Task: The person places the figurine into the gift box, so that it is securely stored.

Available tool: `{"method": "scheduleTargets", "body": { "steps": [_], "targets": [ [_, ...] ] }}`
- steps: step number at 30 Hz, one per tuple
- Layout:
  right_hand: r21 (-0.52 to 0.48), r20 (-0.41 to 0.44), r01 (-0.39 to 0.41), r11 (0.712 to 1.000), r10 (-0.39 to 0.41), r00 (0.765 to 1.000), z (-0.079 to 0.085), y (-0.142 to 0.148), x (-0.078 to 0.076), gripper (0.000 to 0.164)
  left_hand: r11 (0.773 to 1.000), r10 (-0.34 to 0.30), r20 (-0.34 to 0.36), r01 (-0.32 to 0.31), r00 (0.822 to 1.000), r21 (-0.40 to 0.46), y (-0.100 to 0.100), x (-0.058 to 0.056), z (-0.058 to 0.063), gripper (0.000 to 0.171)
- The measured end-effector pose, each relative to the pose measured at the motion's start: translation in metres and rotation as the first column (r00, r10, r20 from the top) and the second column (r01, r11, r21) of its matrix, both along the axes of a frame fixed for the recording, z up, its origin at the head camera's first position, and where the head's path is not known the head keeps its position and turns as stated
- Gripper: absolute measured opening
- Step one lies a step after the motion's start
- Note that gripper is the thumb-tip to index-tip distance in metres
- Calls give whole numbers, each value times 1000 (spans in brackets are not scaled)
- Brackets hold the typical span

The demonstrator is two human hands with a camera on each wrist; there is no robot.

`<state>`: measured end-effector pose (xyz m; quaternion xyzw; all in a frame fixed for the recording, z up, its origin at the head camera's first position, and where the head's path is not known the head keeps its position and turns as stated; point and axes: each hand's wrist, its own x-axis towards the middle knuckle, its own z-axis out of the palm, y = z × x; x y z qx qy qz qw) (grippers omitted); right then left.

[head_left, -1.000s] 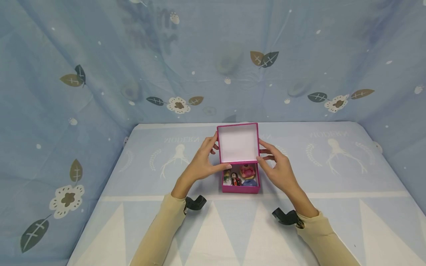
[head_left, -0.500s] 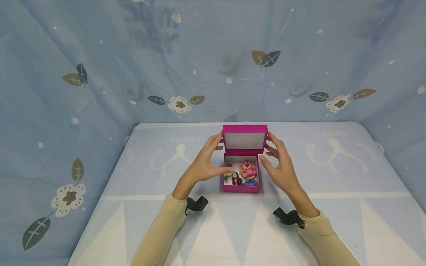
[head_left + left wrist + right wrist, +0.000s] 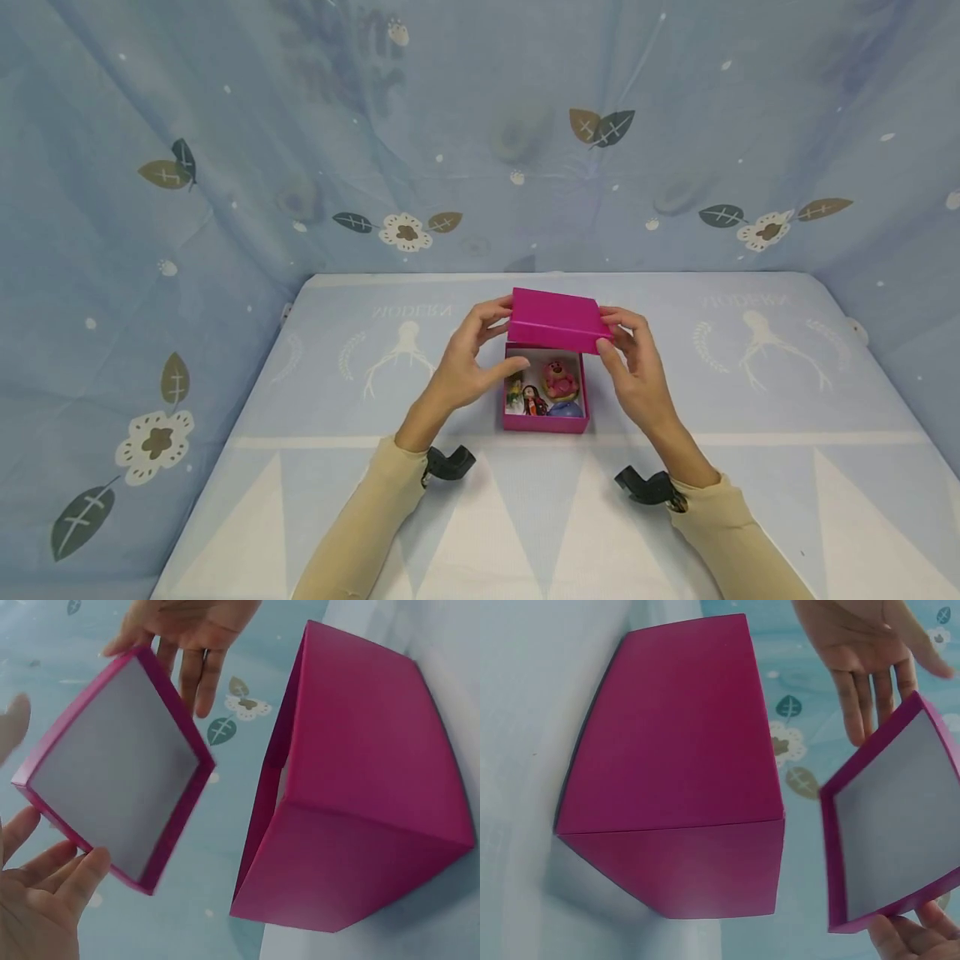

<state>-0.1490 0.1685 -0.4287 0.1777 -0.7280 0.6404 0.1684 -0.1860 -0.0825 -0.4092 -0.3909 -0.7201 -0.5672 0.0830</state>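
Observation:
A magenta box sits on the table with its top uncovered. Inside it are a pink bear figure, a dark-haired doll figure, a blue item and a small green-and-white item. Its lid is raised above the back of the box, tilted, its white inside showing in both wrist views. My left hand touches the lid's left side with extended fingers, its thumb apart over the box's left rim. My right hand holds the lid's right side between thumb and fingers.
The box stands mid-table on a pale blue and white patterned cloth. Behind the table's back edge hangs a blue curtain with leaf and flower prints. A dark wrist camera is strapped on my left sleeve, another camera on my right.
The lid has turned over from showing its white inside to showing its magenta outer face, between both hands. The box and the figures inside have stayed in place.

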Motion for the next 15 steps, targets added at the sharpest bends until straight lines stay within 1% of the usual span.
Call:
{"method": "scheduleTargets", "body": {
  "steps": [2, 5, 10, 15],
  "targets": [
    [18, -17, -3, 1000, 4, 1000, -1, -1, -1, 35, 1000, 26, -17, -26, 1000, 8, 2, -3, -7, 59],
    [44, -45, -6, 999, 8, 999, -3, -1, -2, 37, 998, 66, -55, -66, 996, 1, 4, -6, -12, 56],
    [78, -50, 5, 997, -1, 999, -2, -1, -3, 38, 991, 116, -107, -122, 987, -48, 4, -7, -14, 56],
    [114, -44, 27, 993, -22, 999, -1, -1, -3, 35, 989, 124, -123, -133, 985, -70, 4, -6, -14, 56]
  ]
}}
